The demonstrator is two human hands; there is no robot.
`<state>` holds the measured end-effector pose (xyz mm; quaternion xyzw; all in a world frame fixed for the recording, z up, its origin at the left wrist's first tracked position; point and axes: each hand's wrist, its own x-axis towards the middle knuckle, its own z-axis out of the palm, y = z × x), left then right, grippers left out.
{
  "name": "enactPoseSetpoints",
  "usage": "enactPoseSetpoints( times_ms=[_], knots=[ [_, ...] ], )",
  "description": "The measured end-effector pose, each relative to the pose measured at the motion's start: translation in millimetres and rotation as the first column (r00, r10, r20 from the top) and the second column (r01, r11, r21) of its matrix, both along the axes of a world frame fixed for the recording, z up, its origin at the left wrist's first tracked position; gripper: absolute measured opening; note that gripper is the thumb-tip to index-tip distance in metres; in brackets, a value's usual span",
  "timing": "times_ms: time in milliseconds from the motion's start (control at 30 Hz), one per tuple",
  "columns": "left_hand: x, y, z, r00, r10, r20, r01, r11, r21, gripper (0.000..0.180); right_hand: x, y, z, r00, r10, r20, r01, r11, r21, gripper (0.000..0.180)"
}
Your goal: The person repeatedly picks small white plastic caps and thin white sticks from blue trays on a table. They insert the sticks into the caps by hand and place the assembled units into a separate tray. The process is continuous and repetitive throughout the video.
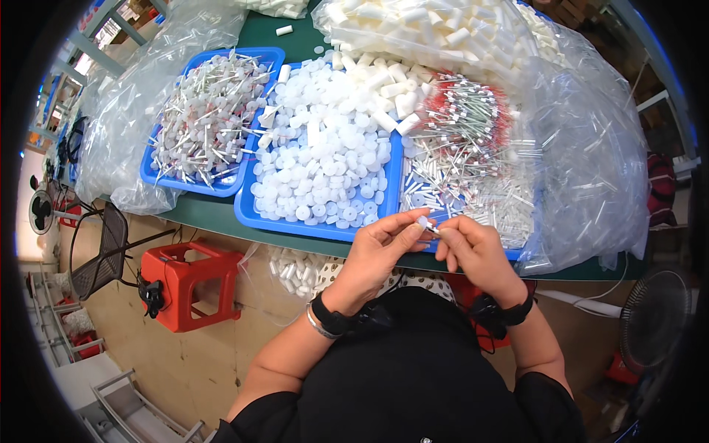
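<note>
My left hand (378,255) pinches a small translucent white disc (423,221) between thumb and forefinger. Close against it, my right hand (478,252) is closed on a thin, pale piece whose kind is mostly hidden by the fingertips. Both hands meet over the front edge of the blue trays. Nearest to the left hand is the middle blue tray (295,224), heaped with white discs (325,177). Beyond the right hand lie short clear-white tubes (487,210) and a bundle of small parts with red wires (467,111).
At the left, another blue tray (278,55) holds many thin pieces with discs on them. White foam-like cylinders (443,29) are piled at the back. Clear plastic bags (587,155) drape both sides of the green table (199,215). Below stand a red stool (177,284) and a fan (653,317).
</note>
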<state>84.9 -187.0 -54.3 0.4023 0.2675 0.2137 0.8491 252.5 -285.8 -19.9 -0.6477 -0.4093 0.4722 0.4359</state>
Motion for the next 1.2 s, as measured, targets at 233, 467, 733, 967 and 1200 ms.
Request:
enactPoseSetpoints(
  times_ms=[233,467,733,967,1200],
  knots=[
    [-6.0,1.6,2.2,0.999,0.009,-0.047,-0.015,0.992,-0.123,0.022,-9.2,6.3,-21.3,0.711,-0.172,0.682,-0.266,0.831,0.488,0.019],
    [-16.2,23.4,12.7,0.983,0.162,-0.087,-0.158,0.986,0.056,0.022,-2.4,4.2,-6.3,0.701,-0.143,0.699,-0.228,0.884,0.409,0.014],
    [-88.8,161.9,69.5,0.732,0.657,0.179,-0.681,0.704,0.202,0.046,49.8,-3.7,-6.1,0.09,-0.094,0.991,-0.272,0.955,0.116,0.015],
    [-46.2,84.2,17.0,0.912,0.133,-0.387,0.235,0.604,0.762,0.026,53.5,-4.0,-9.1,0.048,0.016,0.999,-0.276,0.961,-0.002,0.014],
    [-28.8,58.2,-6.7,0.858,0.244,-0.452,0.459,0.032,0.888,0.015,50.5,-11.5,5.5,0.409,-0.172,0.896,-0.188,0.945,0.267,0.011]
  ],
)
